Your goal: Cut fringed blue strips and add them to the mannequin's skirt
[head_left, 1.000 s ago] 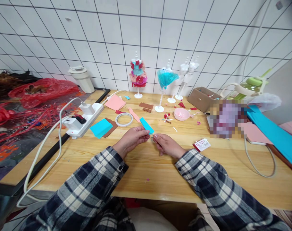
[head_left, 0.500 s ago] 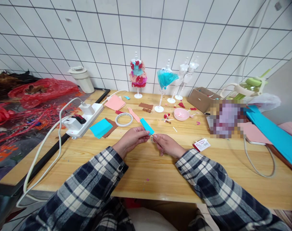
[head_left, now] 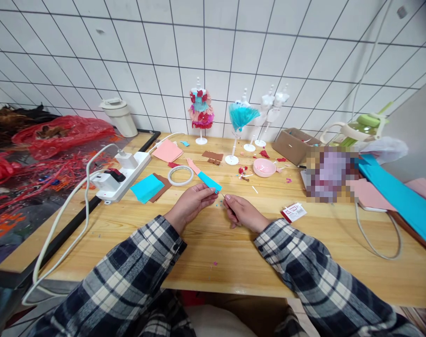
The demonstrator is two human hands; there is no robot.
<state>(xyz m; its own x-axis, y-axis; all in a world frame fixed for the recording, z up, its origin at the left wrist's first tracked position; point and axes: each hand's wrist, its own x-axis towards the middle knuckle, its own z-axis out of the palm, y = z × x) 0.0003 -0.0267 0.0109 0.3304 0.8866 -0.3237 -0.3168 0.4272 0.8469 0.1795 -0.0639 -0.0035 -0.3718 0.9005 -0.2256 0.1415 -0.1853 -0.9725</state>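
Observation:
My left hand (head_left: 193,204) pinches the near end of a blue crepe paper strip (head_left: 210,181) between thumb and fingers. The strip slants away to the upper left, over the end of a pink paper strip (head_left: 193,165). Just to the right, my right hand (head_left: 246,213) is closed in a pinch. A thin, stick-like thing (head_left: 223,194) pokes out of its fingertips toward the blue strip's near end; its kind is too small to tell. Left of my left hand lie a blue paper square (head_left: 147,188) on a brown one and a white tape roll (head_left: 181,175).
Small white mannequins stand at the back, one in a colourful paper dress (head_left: 200,112), one with a blue skirt (head_left: 243,116). A pink bowl (head_left: 264,167) and cardboard box (head_left: 295,146) are right of them. A power strip (head_left: 128,175) with cables lies left, a white card (head_left: 293,212) right.
The blue strip has swung lower and to the left, nearer the pink strip. My right hand has drawn slightly away from my left, so the gap between the fingertips is wider.

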